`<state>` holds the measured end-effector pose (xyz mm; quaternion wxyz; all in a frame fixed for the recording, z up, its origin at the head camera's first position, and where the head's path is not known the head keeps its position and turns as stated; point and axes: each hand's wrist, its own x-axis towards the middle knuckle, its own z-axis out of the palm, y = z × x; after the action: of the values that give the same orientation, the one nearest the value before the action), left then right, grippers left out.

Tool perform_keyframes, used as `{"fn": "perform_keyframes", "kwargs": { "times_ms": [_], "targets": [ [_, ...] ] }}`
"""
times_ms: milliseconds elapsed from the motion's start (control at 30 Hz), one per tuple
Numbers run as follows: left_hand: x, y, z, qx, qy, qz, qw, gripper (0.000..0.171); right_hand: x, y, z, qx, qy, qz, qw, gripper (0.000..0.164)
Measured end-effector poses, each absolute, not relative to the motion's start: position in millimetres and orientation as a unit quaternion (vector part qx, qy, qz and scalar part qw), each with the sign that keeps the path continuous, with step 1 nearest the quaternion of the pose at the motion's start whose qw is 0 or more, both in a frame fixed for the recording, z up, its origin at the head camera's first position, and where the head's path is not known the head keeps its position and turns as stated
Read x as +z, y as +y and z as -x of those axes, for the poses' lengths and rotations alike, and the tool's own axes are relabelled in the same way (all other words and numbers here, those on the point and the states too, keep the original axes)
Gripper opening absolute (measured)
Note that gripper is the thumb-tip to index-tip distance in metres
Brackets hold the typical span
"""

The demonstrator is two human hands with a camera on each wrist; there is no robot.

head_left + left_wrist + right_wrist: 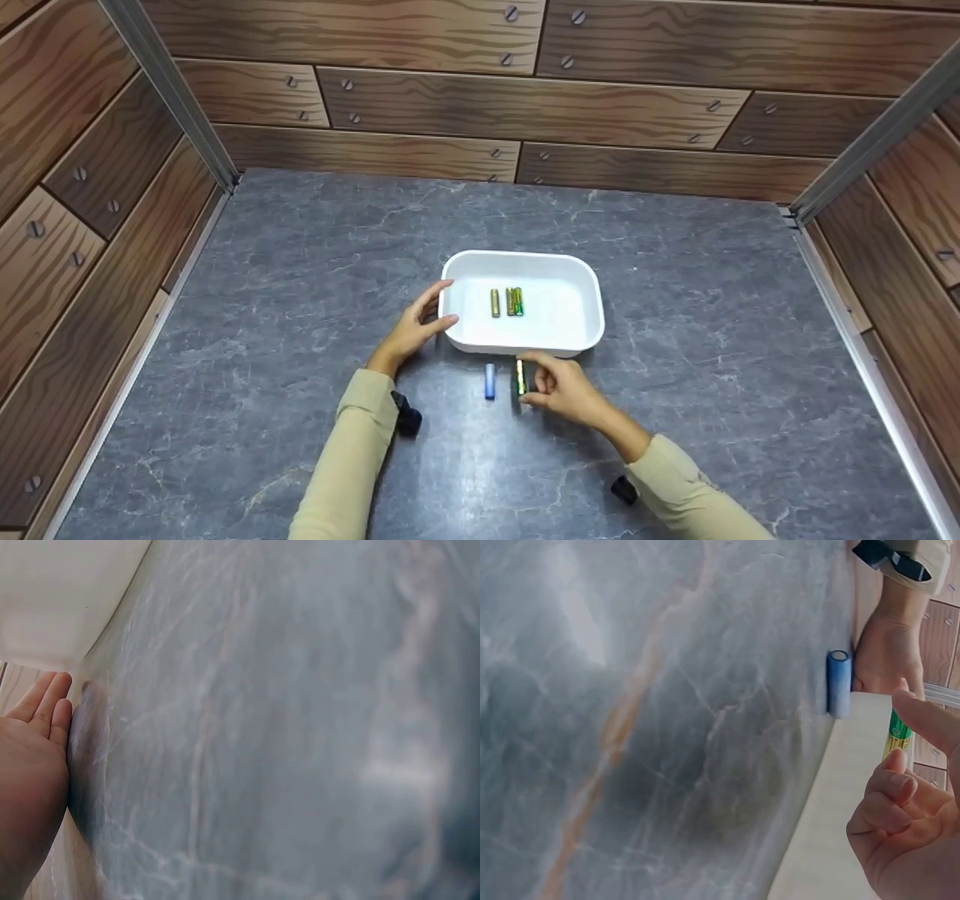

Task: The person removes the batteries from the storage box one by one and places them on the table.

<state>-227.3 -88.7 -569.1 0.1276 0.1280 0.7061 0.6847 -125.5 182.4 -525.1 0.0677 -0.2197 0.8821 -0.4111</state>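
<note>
A white rectangular tub (pixel 555 304) stands on the grey table, with several green-and-gold batteries (pixel 514 301) lying in it. My left hand (pixel 409 330) holds the tub's left side, thumb and forefinger over the rim; in the left wrist view its other fingers (pixel 51 701) extend beside the tub. In front of the tub, my right hand (pixel 566 386) pinches a green-and-gold battery (pixel 520 377) by its two ends between thumb and fingers. The same battery (pixel 899 733) shows partly behind the fingers in the right wrist view. A blue battery (pixel 490 381) lies left of it on the table.
Wood-patterned panels (pixel 420 97) wall the table at the back and both sides. Metal rails (pixel 870 375) run along the side edges. Black wrist cameras (pixel 406 414) are strapped at the sleeves.
</note>
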Motion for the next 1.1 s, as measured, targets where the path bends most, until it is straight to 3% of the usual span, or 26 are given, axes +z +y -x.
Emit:
{"fn": "perform_keyframes", "kwargs": {
  "times_ms": [767,1100],
  "targets": [
    [-569,-88,227,0.687,0.705,-0.127,0.12,0.066,-548,169,134,-0.393,0.896,0.177,0.108,0.053],
    [-565,-90,229,0.685,0.703,-0.12,0.146,0.067,-550,167,136,-0.393,0.898,0.17,0.097,0.053]
  ]
}}
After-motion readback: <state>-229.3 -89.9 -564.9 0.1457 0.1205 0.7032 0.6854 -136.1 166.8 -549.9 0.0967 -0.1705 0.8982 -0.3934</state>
